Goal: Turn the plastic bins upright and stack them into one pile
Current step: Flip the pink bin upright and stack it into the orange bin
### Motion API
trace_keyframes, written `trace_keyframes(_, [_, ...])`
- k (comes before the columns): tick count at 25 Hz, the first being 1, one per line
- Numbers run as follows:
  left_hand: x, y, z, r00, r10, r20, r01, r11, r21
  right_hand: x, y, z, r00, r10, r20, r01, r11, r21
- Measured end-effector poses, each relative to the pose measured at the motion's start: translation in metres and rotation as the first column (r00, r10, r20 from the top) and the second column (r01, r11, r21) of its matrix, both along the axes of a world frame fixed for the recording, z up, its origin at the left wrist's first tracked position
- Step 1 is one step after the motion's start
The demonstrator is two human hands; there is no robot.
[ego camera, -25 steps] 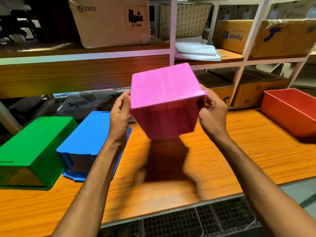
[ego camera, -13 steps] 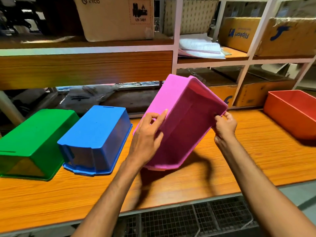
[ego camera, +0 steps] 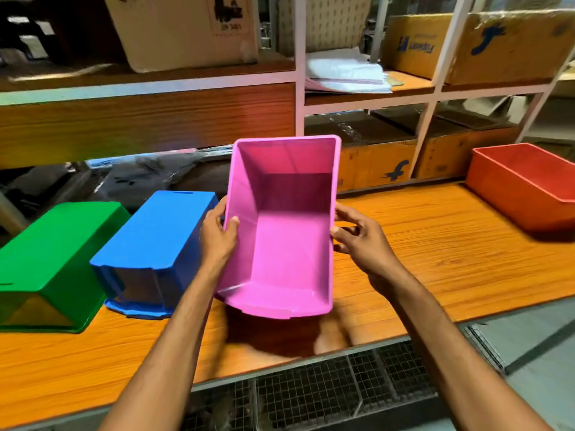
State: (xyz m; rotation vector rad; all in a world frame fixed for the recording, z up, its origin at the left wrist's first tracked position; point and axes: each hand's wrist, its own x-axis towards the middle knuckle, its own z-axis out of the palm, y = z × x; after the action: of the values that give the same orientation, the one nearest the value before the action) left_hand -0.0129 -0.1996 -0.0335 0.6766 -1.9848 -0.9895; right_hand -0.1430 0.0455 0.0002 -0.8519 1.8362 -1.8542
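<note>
Wooden surface [ego camera: 435,259] below; pink bin [ego camera: 289,244] mouth-up, left hand [ego camera: 217,241] and right hand [ego camera: 364,244] clamped on its side rims. Advise levelling, then nesting squarely in red bin [ego camera: 513,203].

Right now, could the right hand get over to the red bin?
Probably yes: only orange tabletop lies between the right hand and the upright red bin. But it and the left hand hold the pink bin, so it must let go or carry that along.

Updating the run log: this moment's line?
pink bin upright, over table | left hand grips rim | right hand holds rim | blue bin, green bin inverted | red bin upright
</note>
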Motion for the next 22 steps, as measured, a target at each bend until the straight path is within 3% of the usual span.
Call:
trace_keyframes(3, [-0.004,0.007,-0.025,0.998,-0.058,0.035,0.050,0.978,0.205,0.013,-0.022,0.018,0.949,-0.036,-0.313,0.068,0.994,0.091])
trace_keyframes(7, [-0.005,0.021,-0.028,0.996,-0.068,0.065,0.036,0.916,0.399,0.021,-0.034,0.032,0.884,-0.054,-0.465,0.147,0.975,0.167])
trace_keyframes(10, [0.005,0.016,-0.016,0.988,-0.148,0.052,0.099,0.844,0.528,0.007,-0.017,0.047,0.972,-0.007,-0.236,0.025,0.997,0.073])
trace_keyframes(13, [0.007,0.009,0.004,0.974,-0.215,0.070,0.135,0.800,0.584,-0.019,-0.003,0.062,0.996,-0.045,0.080,0.037,0.995,0.096])
trace_keyframes(15, [0.001,0.004,0.020,0.959,-0.266,0.100,0.132,0.728,0.673,-0.034,0.003,0.067,0.962,-0.094,0.257,0.054,0.986,0.161])
trace_keyframes(19, [-0.006,0.013,0.035,0.935,-0.343,0.092,0.129,0.569,0.812,-0.054,0.027,0.061,0.803,-0.202,0.561,0.069,0.966,0.250])
trace_keyframes(22, [-0.006,0.020,0.037,0.931,-0.360,0.061,0.142,0.510,0.848,-0.060,0.048,0.044,0.753,-0.174,0.635,-0.019,0.958,0.286])
